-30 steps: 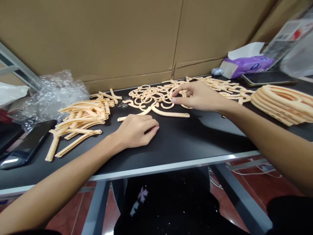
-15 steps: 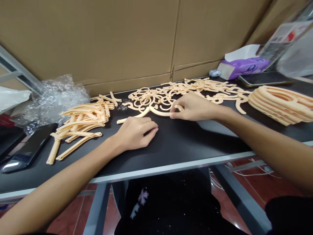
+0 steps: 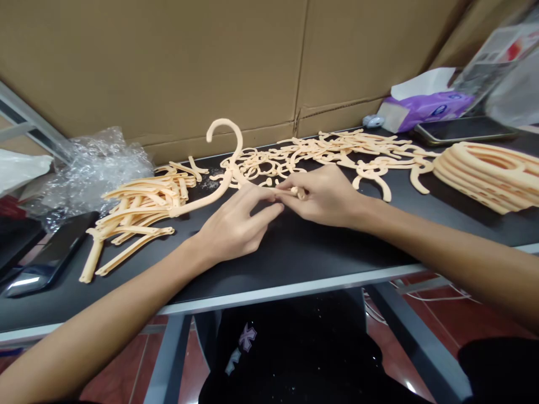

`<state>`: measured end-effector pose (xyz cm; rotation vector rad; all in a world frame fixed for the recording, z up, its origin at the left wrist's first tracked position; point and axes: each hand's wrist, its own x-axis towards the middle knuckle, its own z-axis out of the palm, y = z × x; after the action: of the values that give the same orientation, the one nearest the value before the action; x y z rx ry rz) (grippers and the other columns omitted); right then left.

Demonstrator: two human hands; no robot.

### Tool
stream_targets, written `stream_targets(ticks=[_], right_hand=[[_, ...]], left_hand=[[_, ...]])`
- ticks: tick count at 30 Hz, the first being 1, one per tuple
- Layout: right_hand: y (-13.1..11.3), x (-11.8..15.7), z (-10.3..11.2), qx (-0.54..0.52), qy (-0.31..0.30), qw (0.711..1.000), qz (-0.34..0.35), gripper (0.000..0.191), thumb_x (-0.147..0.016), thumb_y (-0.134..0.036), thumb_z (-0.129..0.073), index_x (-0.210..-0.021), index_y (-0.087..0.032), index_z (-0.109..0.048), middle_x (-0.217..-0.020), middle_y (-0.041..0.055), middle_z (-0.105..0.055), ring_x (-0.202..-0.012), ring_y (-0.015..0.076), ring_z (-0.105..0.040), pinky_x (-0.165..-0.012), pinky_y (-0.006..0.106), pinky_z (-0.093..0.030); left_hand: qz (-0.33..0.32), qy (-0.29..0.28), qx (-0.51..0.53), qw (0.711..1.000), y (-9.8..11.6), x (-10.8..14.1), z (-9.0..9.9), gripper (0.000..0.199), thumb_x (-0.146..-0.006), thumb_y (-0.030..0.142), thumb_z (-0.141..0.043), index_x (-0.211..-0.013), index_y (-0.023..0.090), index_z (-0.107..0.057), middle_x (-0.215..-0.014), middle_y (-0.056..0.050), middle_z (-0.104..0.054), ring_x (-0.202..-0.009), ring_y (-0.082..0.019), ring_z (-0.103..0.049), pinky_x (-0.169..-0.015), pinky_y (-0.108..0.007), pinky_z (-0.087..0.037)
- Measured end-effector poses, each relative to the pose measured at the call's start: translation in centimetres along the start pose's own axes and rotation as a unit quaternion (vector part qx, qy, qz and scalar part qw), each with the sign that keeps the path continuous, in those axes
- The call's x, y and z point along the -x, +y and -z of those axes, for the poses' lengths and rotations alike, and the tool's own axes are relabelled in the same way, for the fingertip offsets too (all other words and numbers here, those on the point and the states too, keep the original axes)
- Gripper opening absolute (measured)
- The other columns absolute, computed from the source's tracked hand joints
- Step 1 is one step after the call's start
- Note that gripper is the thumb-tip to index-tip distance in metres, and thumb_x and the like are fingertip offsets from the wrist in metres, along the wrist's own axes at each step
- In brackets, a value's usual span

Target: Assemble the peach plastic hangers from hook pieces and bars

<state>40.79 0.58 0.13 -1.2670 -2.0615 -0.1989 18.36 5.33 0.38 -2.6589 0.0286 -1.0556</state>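
Observation:
A cream plastic clothes hanger (image 3: 239, 147) is tilted up, its hook rising above the table and one arm stretching left over the loose strips. My left hand (image 3: 240, 227) is closed around the other arm, which runs behind its fingers. Against those fingertips, my right hand (image 3: 324, 196) pinches the end of that same arm. A small peg-like end (image 3: 298, 193) pokes out between the right fingers; whether it belongs to the hanger or is a separate piece, I cannot tell. The fingers hide the point where both hands meet.
Cream strips (image 3: 143, 207) lie piled to the left, beside bubble wrap (image 3: 112, 163) and a dark phone (image 3: 53, 255). Loose hook pieces (image 3: 345, 146) spread along the back. Stacked hangers (image 3: 484, 182), another phone (image 3: 465, 130) and a purple tissue pack (image 3: 433, 109) are at right.
The hanger has been lifted from lying flat, its hook now swung upright. My right hand has moved left to meet my left hand, which has closed on the hanger arm.

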Motion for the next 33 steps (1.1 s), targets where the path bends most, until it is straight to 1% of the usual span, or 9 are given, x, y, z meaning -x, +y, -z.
stream_targets(ticks=[2,5,10,16,22,26,29,31,33], right_hand=[[-0.5,0.3,-0.4,-0.01,0.0,0.999,0.044,0.023,-0.085,-0.02,-0.054,-0.082,-0.014,-0.076,-0.057,0.0025,-0.064,-0.051,0.013,-0.055,-0.054,0.027,-0.03],[-0.8,0.5,-0.9,-0.01,0.002,0.997,0.081,0.02,-0.082,-0.019,-0.051,-0.069,-0.015,-0.066,-0.05,0.0001,-0.056,-0.046,0.0116,-0.05,-0.051,0.027,-0.025],[-0.8,0.3,-1.0,-0.016,-0.024,0.998,0.055,0.022,-0.084,-0.024,-0.052,-0.065,-0.016,-0.061,-0.05,0.0,-0.053,-0.048,0.0123,-0.052,-0.052,0.027,-0.024],[-0.6,0.3,-0.8,-0.046,-0.052,0.997,0.032,0.027,-0.088,-0.027,-0.052,-0.074,-0.015,-0.072,-0.055,0.0019,-0.06,-0.051,0.0128,-0.054,-0.054,0.027,-0.03],[0.0,-0.1,-0.1,-0.061,-0.048,0.996,0.038,0.027,-0.085,-0.026,-0.057,-0.096,-0.014,-0.079,-0.058,0.0002,-0.062,-0.055,0.0134,-0.056,-0.059,0.027,-0.036],[1.3,-0.7,0.9,-0.04,-0.047,0.998,-0.028,0.039,-0.079,-0.027,-0.06,-0.112,-0.012,-0.075,-0.063,0.0,-0.062,-0.058,0.0151,-0.052,-0.064,0.029,-0.039],[2.4,-1.1,1.5,-0.021,-0.059,0.995,-0.072,0.034,-0.081,-0.023,-0.052,-0.104,-0.013,-0.075,-0.076,0.0057,-0.067,-0.068,0.0189,-0.056,-0.072,0.033,-0.042],[2.8,-1.3,1.6,-0.021,-0.061,0.996,-0.064,0.032,-0.087,-0.021,-0.045,-0.096,-0.014,-0.075,-0.089,0.0102,-0.07,-0.083,0.0232,-0.061,-0.082,0.036,-0.044],[2.9,-1.4,1.5,-0.026,-0.065,0.997,-0.042,0.035,-0.092,-0.019,-0.041,-0.096,-0.014,-0.075,-0.098,0.0127,-0.07,-0.097,0.0261,-0.063,-0.091,0.039,-0.045]], left_hand=[[-0.017,0.011,-0.033,0.999,0.2,-0.2,0.0,0.025,-0.092,0.002,-0.057,-0.114,0.01,-0.064,-0.111,-0.015,-0.07,-0.1,-0.023,-0.066,-0.087,-0.038,-0.059],[0.005,0.001,-0.091,0.996,0.5,-0.2,0.0,0.02,-0.094,0.007,-0.055,-0.11,0.014,-0.065,-0.107,-0.012,-0.071,-0.096,-0.022,-0.067,-0.084,-0.037,-0.057],[0.056,-0.057,-0.118,0.99,0.7,0.0,0.0,0.021,-0.097,0.011,-0.05,-0.11,0.017,-0.066,-0.109,-0.011,-0.073,-0.09,-0.021,-0.069,-0.077,-0.035,-0.054],[0.046,-0.079,-0.114,0.989,0.5,-0.1,0.1,0.022,-0.098,0.009,-0.049,-0.108,0.016,-0.067,-0.106,-0.012,-0.073,-0.09,-0.021,-0.069,-0.074,-0.033,-0.054],[0.024,-0.088,-0.131,0.987,-0.3,0.1,0.3,0.029,-0.098,0.005,-0.046,-0.117,0.013,-0.066,-0.102,-0.01,-0.075,-0.086,-0.021,-0.068,-0.073,-0.033,-0.053],[0.037,-0.075,-0.135,0.987,-0.9,0.6,0.3,0.035,-0.091,0.001,-0.05,-0.12,0.009,-0.066,-0.103,-0.011,-0.075,-0.088,-0.023,-0.068,-0.076,-0.035,-0.055],[0.053,-0.084,-0.117,0.988,-1.1,0.9,0.1,0.035,-0.089,0.001,-0.052,-0.118,0.01,-0.069,-0.105,-0.012,-0.075,-0.092,-0.024,-0.069,-0.078,-0.036,-0.056],[0.065,-0.099,-0.1,0.988,-1.2,1.0,0.0,0.034,-0.089,0.001,-0.052,-0.115,0.013,-0.07,-0.105,-0.012,-0.075,-0.092,-0.024,-0.07,-0.079,-0.037,-0.057],[0.074,-0.109,-0.084,0.988,-1.2,1.0,0.0,0.033,-0.089,0.001,-0.052,-0.112,0.013,-0.072,-0.104,-0.011,-0.075,-0.091,-0.023,-0.07,-0.079,-0.037,-0.057]])
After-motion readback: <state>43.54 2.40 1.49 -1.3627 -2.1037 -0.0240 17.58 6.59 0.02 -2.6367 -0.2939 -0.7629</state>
